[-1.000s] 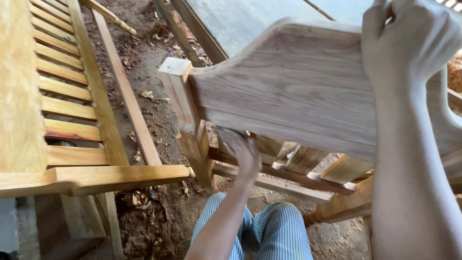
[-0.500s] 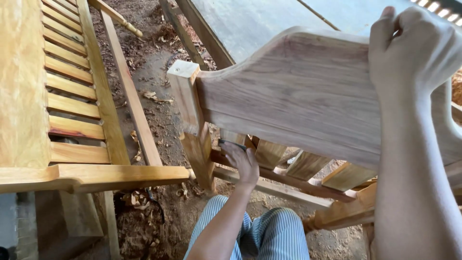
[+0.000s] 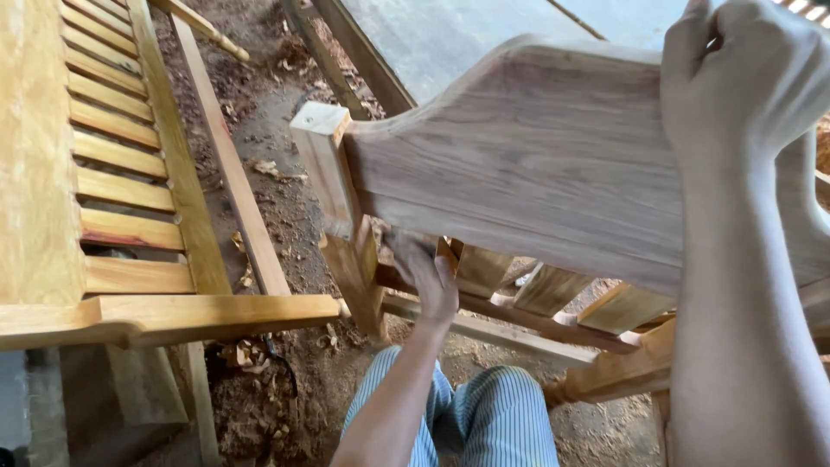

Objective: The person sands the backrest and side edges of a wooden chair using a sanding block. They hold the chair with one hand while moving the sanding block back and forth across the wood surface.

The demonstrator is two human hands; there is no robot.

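Now: right hand (image 3: 748, 82) clamped over top edge of chair back (image 3: 527, 151), held tilted above dirt floor (image 3: 277, 182) | left hand (image 3: 428, 277) pressed under back by post (image 3: 333, 186), grip unclear | slatted bench (image 3: 121, 190) at left

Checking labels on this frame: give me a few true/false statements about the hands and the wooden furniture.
1. The right hand grips the top edge of the curved unfinished wooden backrest panel. True.
2. The left hand rests on the slatted yellow wooden bench. False: it reaches under the panel, by the square wooden post.
3. The ground is bare concrete. False: dirt strewn with wood shavings.
4. The person wears blue striped trousers. True.
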